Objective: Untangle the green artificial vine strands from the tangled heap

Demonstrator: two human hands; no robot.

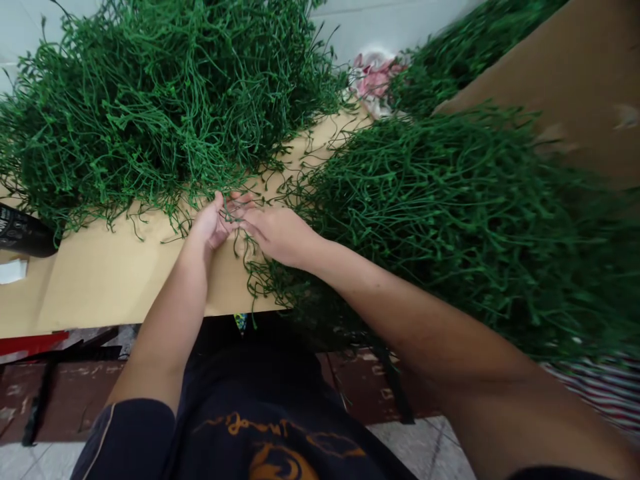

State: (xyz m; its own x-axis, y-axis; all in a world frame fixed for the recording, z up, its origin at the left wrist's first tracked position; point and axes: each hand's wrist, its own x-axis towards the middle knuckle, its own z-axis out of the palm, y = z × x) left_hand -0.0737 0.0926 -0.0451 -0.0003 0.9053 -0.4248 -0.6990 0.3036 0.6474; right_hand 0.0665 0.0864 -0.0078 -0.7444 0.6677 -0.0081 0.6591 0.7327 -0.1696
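Note:
My left hand (217, 223) is turned palm up over the cardboard sheet (115, 273), its thumb raised and fingers stretched out apart. A few thin green artificial plant stems (233, 215) lie across its palm. My right hand (283, 233) meets it from the right, fingers together and pinching at these stems; its fingertips are partly hidden. Behind both hands rises a large heap of green stems with small budded tips (170, 107). A second heap (440, 207) spreads beside and beyond my right forearm.
A black cylindrical container (25, 230) lies at the left edge near a white piece (13, 271). Pink and white cloth (375, 77) rests by the tiled wall. A brown cardboard panel (565, 73) slants at upper right. Loose stems are scattered between the heaps.

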